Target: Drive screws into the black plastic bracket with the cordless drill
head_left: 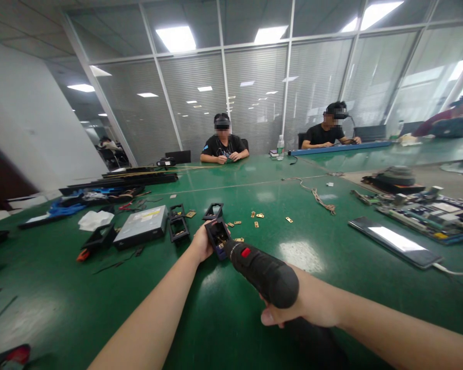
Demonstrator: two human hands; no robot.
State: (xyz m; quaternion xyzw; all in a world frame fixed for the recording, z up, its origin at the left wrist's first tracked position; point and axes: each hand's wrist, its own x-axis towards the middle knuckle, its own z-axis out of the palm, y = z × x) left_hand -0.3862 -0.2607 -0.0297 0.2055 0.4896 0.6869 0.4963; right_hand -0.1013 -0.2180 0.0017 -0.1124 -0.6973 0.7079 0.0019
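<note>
In the head view my left hand [202, 243] grips a black box-shaped frame [217, 232], its open side tilted up toward me. My right hand [293, 303] is wrapped round the handle of a black cordless screwdriver [268, 272] with a red switch on top. The tool's front end points into the frame; whether its tip touches a screw is too small to tell. Just beyond my left hand stands another black frame [213, 210]. Two similar black frames [178, 229] sit to its left. Several small brass plates [256, 224] lie scattered past the held frame.
Left of my hands lie a silver disc drive [142, 226], crumpled white paper [95, 221] and blue gloves [65, 208]. On the right are a phone [395, 241] on a cable and circuit boards [428, 210]. A cord [318, 198] lies farther back. Several people sit across the green table [231, 318].
</note>
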